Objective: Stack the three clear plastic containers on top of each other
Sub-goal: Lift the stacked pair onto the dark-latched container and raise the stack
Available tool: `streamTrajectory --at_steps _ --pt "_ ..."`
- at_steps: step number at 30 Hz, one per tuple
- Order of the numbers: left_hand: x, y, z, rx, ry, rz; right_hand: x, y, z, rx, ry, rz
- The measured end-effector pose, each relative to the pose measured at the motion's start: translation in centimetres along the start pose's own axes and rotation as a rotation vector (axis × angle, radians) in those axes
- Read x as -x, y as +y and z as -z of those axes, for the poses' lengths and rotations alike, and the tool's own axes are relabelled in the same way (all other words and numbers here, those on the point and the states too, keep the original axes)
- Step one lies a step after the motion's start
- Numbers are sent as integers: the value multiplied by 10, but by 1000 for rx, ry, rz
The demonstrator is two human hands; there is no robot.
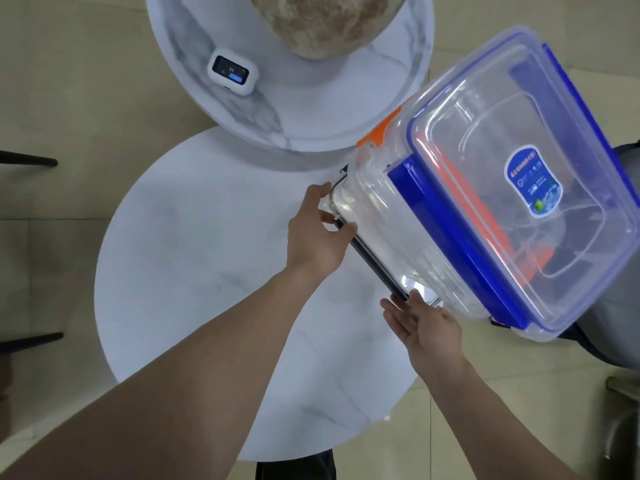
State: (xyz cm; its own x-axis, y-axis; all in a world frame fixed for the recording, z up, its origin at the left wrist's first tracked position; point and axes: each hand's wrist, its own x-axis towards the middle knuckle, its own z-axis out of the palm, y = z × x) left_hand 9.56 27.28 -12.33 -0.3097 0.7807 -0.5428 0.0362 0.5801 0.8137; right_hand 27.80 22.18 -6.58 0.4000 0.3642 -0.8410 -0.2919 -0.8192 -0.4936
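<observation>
While the stack point(485, 188) of three clear containers stood at the right of the frame on the round table point(194, 271), the left hand point(317, 233) pinched the bottom container's corner and the right hand point(424, 323) lay flat and unclenched against its near corner. A hard shove risked sliding the blue-lidded top box point(526, 174) off.

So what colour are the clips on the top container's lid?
Blue, clearest in the head view on the top container's clips.
</observation>
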Motion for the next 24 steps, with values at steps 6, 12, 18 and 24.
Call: streamTrajectory --at_steps 6,12,18,24 --pt "-2 1 -1 -11 1 -11 -2 1 0 -19 6 9" --pt "1 2 -7 -3 38 22 -4 1 1 -26 2 9" --pt "5 5 -12 16 38 32 -4 7 3 -82 -26 25" --pt "16 -2 -8 111 33 165 -3 20 5 -101 -14 -41"
